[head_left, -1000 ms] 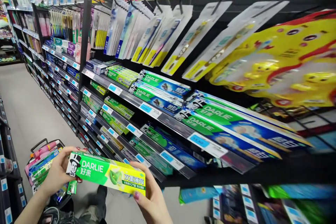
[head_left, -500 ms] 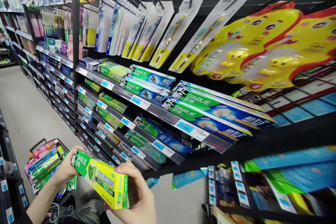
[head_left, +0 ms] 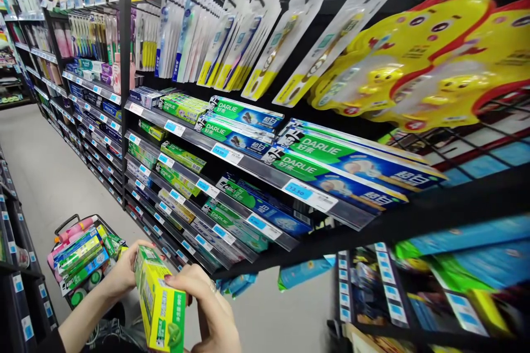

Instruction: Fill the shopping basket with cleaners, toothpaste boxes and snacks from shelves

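Note:
A green and yellow Darlie toothpaste box is held low in the picture, its near end pointing toward me. My left hand grips its far end, fingers wrapped round it. My right hand is closed on the near right side, thumb on top. Just left of the box, on the floor, stands a basket packed with toothpaste boxes and pink tubes.
Black shelves run along the right, stocked with Darlie toothpaste boxes behind blue price tags. Toothbrush packs hang on hooks above, with yellow packs further right. The grey aisle floor stretches away on the left.
Both hands have turned the toothpaste box from lying crosswise to pointing end-on toward me. The view has shifted slightly, and the basket shows more fully.

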A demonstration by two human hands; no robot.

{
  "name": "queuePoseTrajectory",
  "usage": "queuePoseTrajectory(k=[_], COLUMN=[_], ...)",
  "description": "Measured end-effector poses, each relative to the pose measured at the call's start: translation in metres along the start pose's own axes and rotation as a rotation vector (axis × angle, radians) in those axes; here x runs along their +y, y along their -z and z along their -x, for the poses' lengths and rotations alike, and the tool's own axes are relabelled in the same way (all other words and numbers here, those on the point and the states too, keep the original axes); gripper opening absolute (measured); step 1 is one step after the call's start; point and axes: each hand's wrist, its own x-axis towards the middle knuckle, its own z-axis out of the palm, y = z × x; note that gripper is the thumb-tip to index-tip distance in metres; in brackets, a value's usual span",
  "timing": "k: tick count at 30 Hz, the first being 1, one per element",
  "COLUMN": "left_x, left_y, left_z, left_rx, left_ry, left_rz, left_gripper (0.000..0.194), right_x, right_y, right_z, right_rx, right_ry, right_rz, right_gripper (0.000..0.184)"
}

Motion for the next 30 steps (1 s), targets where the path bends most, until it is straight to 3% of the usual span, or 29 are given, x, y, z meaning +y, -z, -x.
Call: queuePoseTrajectory(k=[17, 26, 30], left_x=[0.011, 0.003, 0.005], left_y=[0.002, 0.005, 0.015], left_z=[0.002, 0.002, 0.002], left_rx=[0.012, 0.013, 0.077], left_ry=[-0.076, -0.055, -0.104], left_rz=[0.014, -0.033, -0.162], left_gripper=[0.059, 0.059, 0.063], right_x=[0.003, 0.004, 0.019], right_y=[-0.002, 0.001, 0.012], right_z=[0.001, 0.005, 0.015], right_rx=[-0.031, 0.021, 0.086], right_ry=[0.000, -0.051, -0.080], right_rz=[0.040, 0.032, 0.029], right_gripper=[0.050, 0.048, 0.047])
